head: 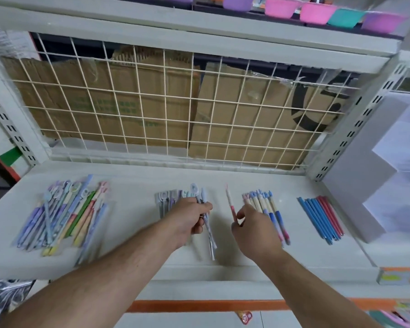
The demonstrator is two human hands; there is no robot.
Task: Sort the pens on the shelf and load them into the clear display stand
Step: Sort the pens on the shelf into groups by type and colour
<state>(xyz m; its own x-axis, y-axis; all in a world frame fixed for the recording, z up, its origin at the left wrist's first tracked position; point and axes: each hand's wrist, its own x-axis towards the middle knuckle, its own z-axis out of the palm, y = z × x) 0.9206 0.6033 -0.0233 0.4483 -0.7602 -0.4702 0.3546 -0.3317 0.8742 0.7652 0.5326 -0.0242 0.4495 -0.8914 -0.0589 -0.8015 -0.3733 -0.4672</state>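
1. Nearest the camera, two bare forearms reach forward and slightly down from the bottom edge of the view, over the front lip of a pale shelf (133, 185).

2. The left hand (189, 217) is curled closed around a few pale, grey-and-white pens (210, 230), whose lower ends stick out below the fist toward the shelf edge. It sits over a small group of similar pale pens (167, 197) lying on the shelf.

3. The right hand (253, 229) is partly open, thumb and forefinger pinching a single pink-and-white pen (230, 202) that points away from the camera. The hand lies just left of, and partly over, a row of cream pens with blue and pink grips (268, 204).

4. Further right, well apart from the hands, a neat row of plain blue and red pens (320, 216) lies side by side.

5. At far left lies a loose, unsorted heap of mixed pastel pens (64, 214), some in clear wrappers.

6. At the right end of the shelf stands the clear display stand (388, 176), stepped in tiers. No pens are visible in it.

7. Judged from this, sorting is about midway: three groups are formed, the left heap remains, and loading has not begun.

8. Behind the shelf, a wire grid (175, 110) backs onto flattened cardboard (133, 95).
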